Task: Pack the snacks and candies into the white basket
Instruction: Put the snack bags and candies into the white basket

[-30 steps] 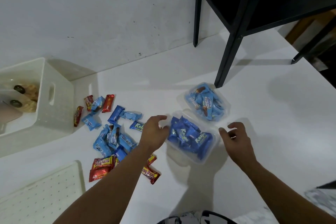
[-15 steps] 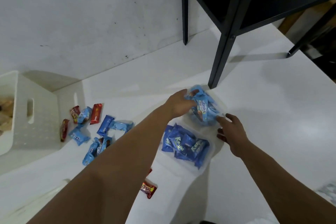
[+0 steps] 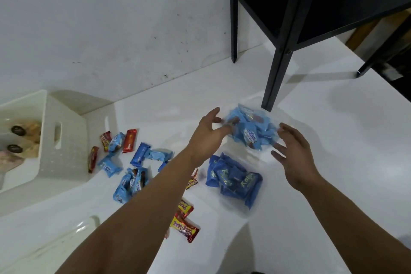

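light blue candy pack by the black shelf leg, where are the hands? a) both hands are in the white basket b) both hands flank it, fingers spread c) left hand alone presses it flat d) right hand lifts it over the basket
b: the left hand and right hand sit on either side of the light blue candy pack, fingers spread.

Both hands, left (image 3: 208,133) and right (image 3: 293,153), spread open, flank clear tub of light-blue candies (image 3: 252,129); white basket (image 3: 64,140) far left.
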